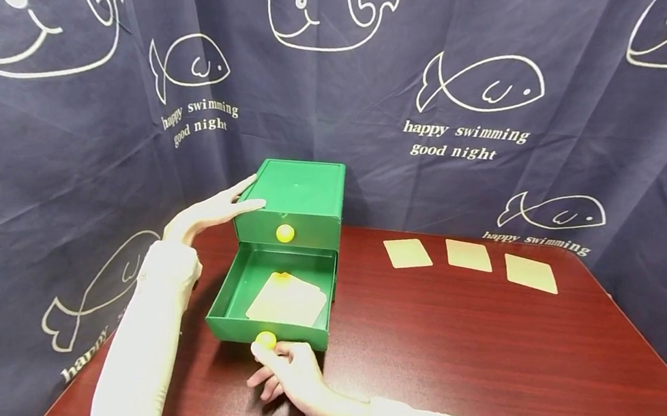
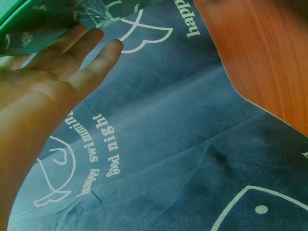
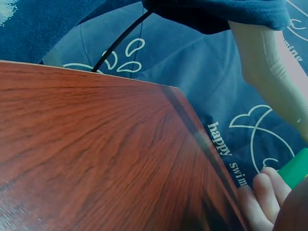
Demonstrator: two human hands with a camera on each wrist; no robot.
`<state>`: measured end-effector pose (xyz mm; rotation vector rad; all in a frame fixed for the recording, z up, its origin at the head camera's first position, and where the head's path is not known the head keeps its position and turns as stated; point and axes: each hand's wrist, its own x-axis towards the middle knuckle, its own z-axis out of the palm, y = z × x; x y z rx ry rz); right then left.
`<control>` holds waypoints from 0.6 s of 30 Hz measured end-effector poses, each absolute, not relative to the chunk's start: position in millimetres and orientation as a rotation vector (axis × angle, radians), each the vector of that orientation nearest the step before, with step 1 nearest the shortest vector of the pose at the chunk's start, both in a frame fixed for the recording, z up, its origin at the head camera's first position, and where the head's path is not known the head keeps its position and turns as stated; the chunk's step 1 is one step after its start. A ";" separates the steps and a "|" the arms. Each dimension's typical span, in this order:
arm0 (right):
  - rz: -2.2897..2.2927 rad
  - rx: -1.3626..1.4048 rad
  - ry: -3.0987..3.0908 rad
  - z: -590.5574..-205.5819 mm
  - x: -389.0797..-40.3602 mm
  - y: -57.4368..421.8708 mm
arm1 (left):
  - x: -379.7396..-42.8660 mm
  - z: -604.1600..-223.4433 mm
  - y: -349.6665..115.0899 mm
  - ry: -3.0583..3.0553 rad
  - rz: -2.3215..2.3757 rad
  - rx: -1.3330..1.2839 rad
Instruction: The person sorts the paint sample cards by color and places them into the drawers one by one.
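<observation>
A small green two-drawer cabinet (image 1: 299,181) stands toward the back of the table, its upper drawer closed behind a yellow knob (image 1: 285,233). The lower drawer (image 1: 232,326) is pulled out, with pale cream cards (image 1: 289,302) lying inside; something orange shows at their back edge. My left hand (image 1: 210,213) rests on the cabinet's upper left side, fingers straight and spread. In the left wrist view that hand (image 2: 55,79) lies against the green side. My right hand (image 1: 297,377) pinches the yellow knob (image 1: 266,340) of the lower drawer between thumb and finger. The right wrist view catches only its fingers (image 3: 264,197) beside a green corner.
Three square cream cards, a left one (image 1: 408,253), a middle one (image 1: 468,255) and a right one (image 1: 530,273), lie in a row on the reddish-brown table (image 1: 479,349). A dark blue curtain (image 1: 345,97) with white fish drawings hangs close behind the table.
</observation>
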<state>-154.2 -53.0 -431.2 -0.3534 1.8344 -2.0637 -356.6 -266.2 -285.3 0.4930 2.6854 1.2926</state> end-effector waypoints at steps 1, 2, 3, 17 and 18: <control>-2.080 -0.341 1.838 -431.2 -154.5 -53.6 | -353.4 -282.2 -264.9 2.683 1.291 0.490; -2.092 -0.329 1.842 -431.3 -154.6 -53.9 | -349.6 -278.9 -263.5 2.679 1.290 0.490; -2.102 -0.322 1.848 -431.4 -154.9 -54.3 | -346.8 -276.8 -262.5 2.678 1.283 0.493; -2.213 -0.322 1.876 -429.0 -157.5 -58.6 | -366.5 -295.2 -271.6 2.729 1.256 0.506; -2.217 -0.323 1.876 -428.3 -157.6 -58.6 | -366.4 -295.2 -271.7 2.732 1.251 0.506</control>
